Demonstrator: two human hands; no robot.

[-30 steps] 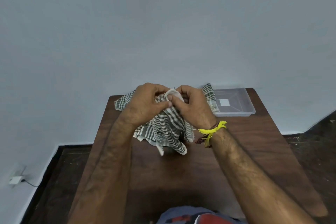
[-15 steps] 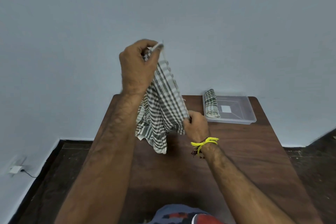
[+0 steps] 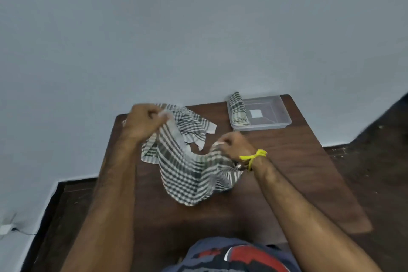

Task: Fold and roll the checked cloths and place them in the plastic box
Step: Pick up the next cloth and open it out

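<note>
Cloth (image 3: 187,174): checked, pinched in both your fists, sagging between them over the table (image 3: 298,161). Left hand (image 3: 144,122): closed on one edge. Right hand (image 3: 234,146): closed on the opposite edge. Box (image 3: 276,117): beyond your right hand, one roll (image 3: 238,109) inside.

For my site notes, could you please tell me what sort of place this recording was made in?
Probably a plain indoor room set up for recording rather than a furnished home: a bare pale wall, one wooden table pushed against it, dark flooring, and only checked cloths and a plastic box on the table.
</note>
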